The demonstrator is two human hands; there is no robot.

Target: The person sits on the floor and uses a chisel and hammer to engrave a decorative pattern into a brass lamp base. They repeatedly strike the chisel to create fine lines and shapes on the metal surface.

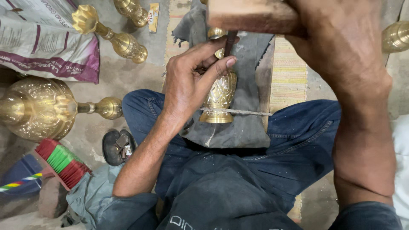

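An engraved brass vase (220, 94) lies on a grey cloth (249, 72) between my knees. My left hand (194, 76) rests on the vase and pinches a thin dark punch (230, 42), tip against the brass near the vase's neck. My right hand (341, 38) is raised close to the camera and grips a wooden mallet (251, 16) held above the punch. A thin cord (243, 111) runs across the vase's foot.
Several brass pieces lie on the concrete floor: a large engraved one (36, 106) at left, stemmed ones (113, 36) at top left, another (396, 36) at right. A printed sack (42, 38), a red-green brush (61, 162), a sandal (117, 147) and a striped mat (289, 68) surround me.
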